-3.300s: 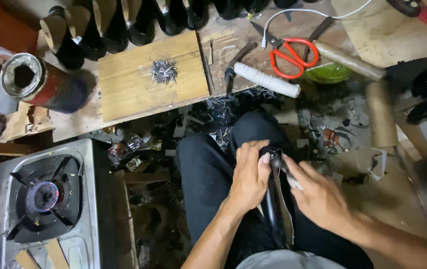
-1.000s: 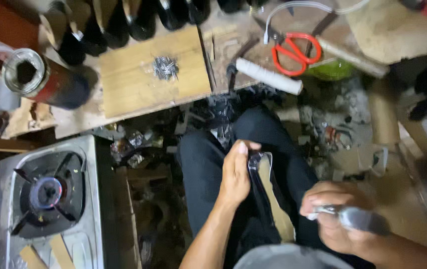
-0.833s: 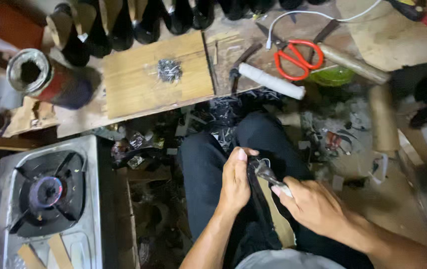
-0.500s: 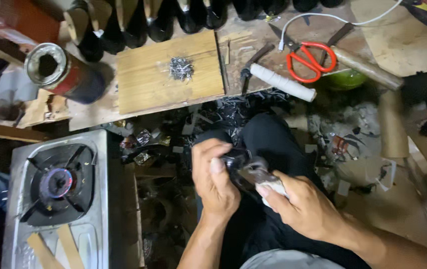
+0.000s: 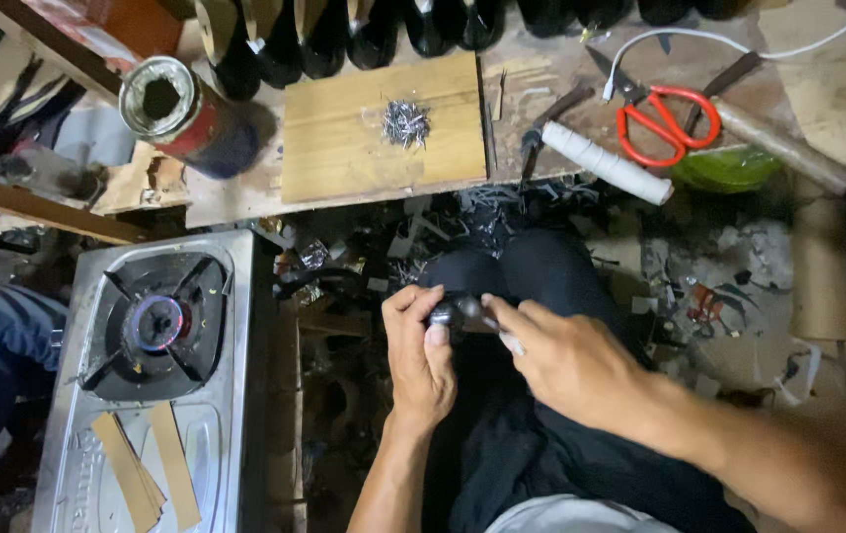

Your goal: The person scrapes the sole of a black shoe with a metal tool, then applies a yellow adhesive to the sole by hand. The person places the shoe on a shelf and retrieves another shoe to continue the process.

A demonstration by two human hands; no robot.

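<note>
Both hands: left hand [image 5: 421, 357] + right hand [image 5: 566, 357] on 1 dark piece [image 5: 455, 311].

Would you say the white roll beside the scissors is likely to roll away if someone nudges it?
Probably: the white roll is a smooth cylinder lying on its side on the bench. It looks light. The scissors nearby might stop it.
</note>
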